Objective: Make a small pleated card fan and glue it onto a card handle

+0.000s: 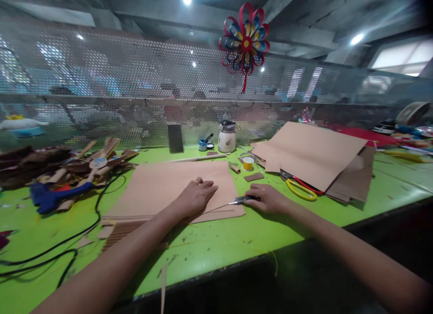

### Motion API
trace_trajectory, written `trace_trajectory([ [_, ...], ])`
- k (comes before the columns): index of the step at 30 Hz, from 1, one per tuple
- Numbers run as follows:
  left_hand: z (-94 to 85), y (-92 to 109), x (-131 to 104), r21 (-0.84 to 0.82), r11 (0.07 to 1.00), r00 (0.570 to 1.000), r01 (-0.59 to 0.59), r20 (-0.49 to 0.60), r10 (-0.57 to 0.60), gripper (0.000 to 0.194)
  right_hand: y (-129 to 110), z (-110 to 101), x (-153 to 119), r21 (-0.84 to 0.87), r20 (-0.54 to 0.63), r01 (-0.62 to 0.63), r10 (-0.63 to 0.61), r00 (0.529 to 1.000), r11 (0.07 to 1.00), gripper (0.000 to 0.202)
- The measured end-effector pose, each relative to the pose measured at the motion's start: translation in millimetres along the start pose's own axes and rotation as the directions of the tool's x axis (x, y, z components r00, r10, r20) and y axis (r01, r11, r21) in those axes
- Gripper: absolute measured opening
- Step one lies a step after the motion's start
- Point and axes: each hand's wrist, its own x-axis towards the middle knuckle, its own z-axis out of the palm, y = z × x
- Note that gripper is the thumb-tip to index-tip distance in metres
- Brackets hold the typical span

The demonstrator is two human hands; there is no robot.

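Note:
A large tan sheet of cardboard (169, 183) lies flat on the green table, and my left hand (196, 196) presses down on it with fingers stretched out, a ring on one of them. My right hand (265, 198) is closed around a utility knife (246, 199) just right of the sheet. The blade reaches over the sheet's right part, near a narrow strip along the front edge; whether it touches the cardboard I cannot tell. Under my left forearm, a corrugated brown piece (123, 235) sticks out in front of the sheet.
Yellow-and-red scissors (301, 189) lie partly under stacked cardboard sheets (318, 151) at right. Behind stand a yellow spool (248, 163), a white bottle (226, 138) and a dark phone-like slab (175, 138). At left are a blue glue gun (57, 194) and its black cable (98, 210).

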Motion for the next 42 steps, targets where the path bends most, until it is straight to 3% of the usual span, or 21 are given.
trace_trajectory([
  [4,0.4,1.0,0.0,0.012,1.000,1.000,0.009,0.001,-0.009,0.040,-7.9,2.3,5.1,-0.001,0.010,-0.009,0.009,1.000,1.000,0.036],
  [11,2.3,2.0,-1.8,0.011,1.000,1.000,0.029,-0.006,-0.029,0.037,-14.0,-3.7,-16.2,-0.012,0.034,-0.026,0.027,0.999,1.000,0.037],
  [17,1.4,3.4,-1.7,-0.005,1.000,0.999,0.030,-0.015,-0.030,0.037,-23.8,-6.1,-16.7,-0.040,0.020,-0.063,0.064,0.998,0.997,0.033],
  [26,-10.6,10.7,-2.8,-0.068,0.994,0.994,0.091,-0.055,-0.095,0.030,-1.2,-17.7,-38.9,-0.061,-0.039,-0.192,0.190,0.981,0.979,0.033],
  [35,-6.6,6.1,-4.0,-0.130,0.983,0.985,0.130,-0.096,-0.143,0.024,-7.6,-4.2,-15.4,-0.063,-0.087,-0.253,0.248,0.965,0.965,0.034],
  [42,-3.9,6.4,-3.7,-0.165,0.975,0.979,0.152,-0.112,-0.172,0.026,-2.9,-4.2,-18.8,-0.098,-0.110,-0.319,0.308,0.945,0.943,0.033],
])
